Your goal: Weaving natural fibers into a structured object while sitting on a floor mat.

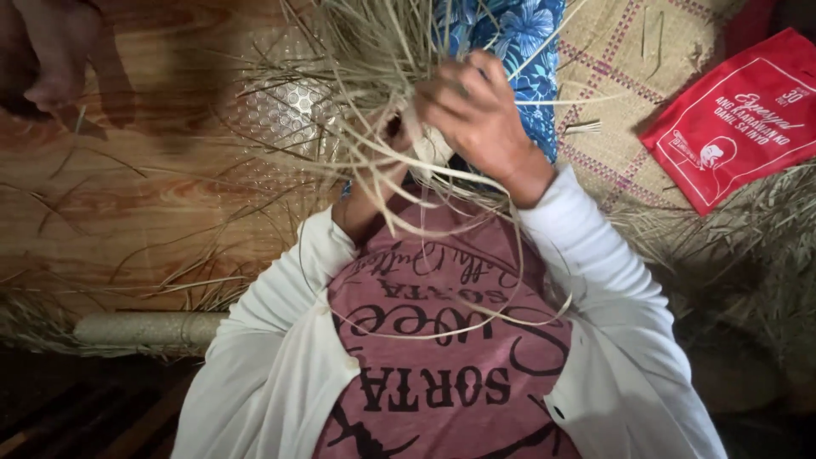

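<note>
One red packet, upper right.
I see a flat red plastic pouch [738, 119] with white print and a white outlined panel, lying tilted on the checked woven mat [625, 59], beside dry straw.

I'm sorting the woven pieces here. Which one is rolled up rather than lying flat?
The pale woven roll at lower left, beside the left sleeve. The checked mat at upper right lies spread flat under the red bag.

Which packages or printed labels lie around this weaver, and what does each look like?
Red packet: flat, roughly square, red with white printing, lying tilted at the upper right, partly on the woven mat.
Shirt print: dark lettering on the person's pink shirt, bottom centre.
No screens or signs.
</note>
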